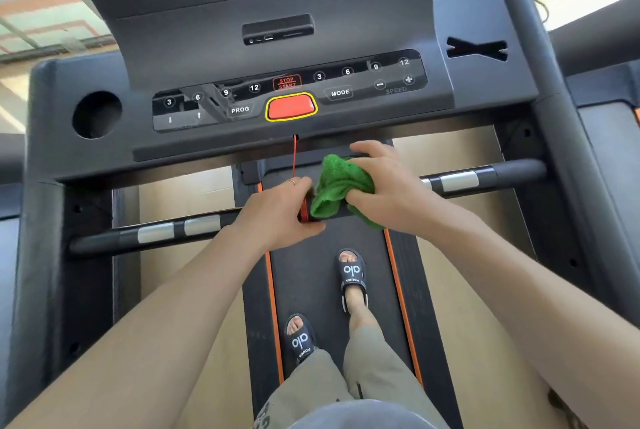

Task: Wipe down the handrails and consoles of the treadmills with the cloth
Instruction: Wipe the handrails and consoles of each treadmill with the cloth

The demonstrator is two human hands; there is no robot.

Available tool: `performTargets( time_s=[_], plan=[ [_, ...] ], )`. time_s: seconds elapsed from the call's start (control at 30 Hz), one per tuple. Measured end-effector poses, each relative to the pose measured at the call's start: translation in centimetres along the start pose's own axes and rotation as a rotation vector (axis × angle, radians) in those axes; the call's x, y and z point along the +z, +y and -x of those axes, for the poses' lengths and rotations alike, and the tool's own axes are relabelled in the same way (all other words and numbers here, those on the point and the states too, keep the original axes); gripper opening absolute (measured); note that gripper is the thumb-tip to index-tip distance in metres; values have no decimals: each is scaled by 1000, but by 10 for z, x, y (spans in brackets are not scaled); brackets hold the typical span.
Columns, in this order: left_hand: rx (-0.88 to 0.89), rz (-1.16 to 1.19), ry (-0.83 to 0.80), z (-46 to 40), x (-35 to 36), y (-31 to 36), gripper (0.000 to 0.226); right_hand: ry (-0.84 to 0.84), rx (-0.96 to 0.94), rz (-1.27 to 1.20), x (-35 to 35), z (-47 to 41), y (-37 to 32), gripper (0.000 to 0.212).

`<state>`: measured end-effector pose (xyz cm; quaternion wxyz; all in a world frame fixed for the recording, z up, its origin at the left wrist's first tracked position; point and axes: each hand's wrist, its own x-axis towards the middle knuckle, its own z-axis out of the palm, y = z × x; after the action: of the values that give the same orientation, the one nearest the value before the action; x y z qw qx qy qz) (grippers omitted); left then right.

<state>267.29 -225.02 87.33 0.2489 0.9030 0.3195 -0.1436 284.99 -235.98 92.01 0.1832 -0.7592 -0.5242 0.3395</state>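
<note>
Progress-wise this looked like somewhere in the middle, going by the 1 treadmill in view. Starting on the left, the left handrail (pixel 156 233) with its 2 silver grip pads had nothing on it, and I honestly couldn't tell whether it had been wiped or not. Same for the console (pixel 291 96) at the far side, no cloth near the buttons.

In the middle, the left hand (pixel 277 210) was curled around the inner end of the bar, right where the red safety cord (pixel 295 158) hung down and was wound around it. So clenched on the bar, steadying it I'd guess.

Just beside it, touching, the green cloth (pixel 337 186) was bunched over the centre of the bar, with the right hand (pixel 381 182) wrapped over it, fingers gripping the cloth.

Further right, the right handrail (pixel 485 177) was bare, probably left to do.
</note>
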Motion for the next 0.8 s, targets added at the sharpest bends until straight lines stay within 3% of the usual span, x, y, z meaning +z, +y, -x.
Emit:
performTargets(
  time_s=[0.07,0.13,0.23,0.33,0.5,0.6,0.73,0.8],
  plan=[
    [20,-5,9,1,0,2,50,138,-14,22,-3,6,-7,36],
    [13,-12,10,1,0,2,50,218,-97,217,3,10,-11,47],
    [12,-45,-15,0,0,0,34,57,-221,473,20,15,-17,57],
    [34,-35,-13,1,0,-1,33,-54,-279,602,31,15,-11,77],
    [36,-30,-10,1,2,-2,37,-218,-247,522,31,2,-7,97],
    [36,-44,-1,-1,4,-5,42,-227,-193,513,35,-18,-6,81],
    [37,-114,47,-3,7,-4,36,-45,-166,690,61,-31,-9,43],
    [22,-125,57,-4,9,-3,34,-41,-137,704,63,-37,-9,36]
  ],
)
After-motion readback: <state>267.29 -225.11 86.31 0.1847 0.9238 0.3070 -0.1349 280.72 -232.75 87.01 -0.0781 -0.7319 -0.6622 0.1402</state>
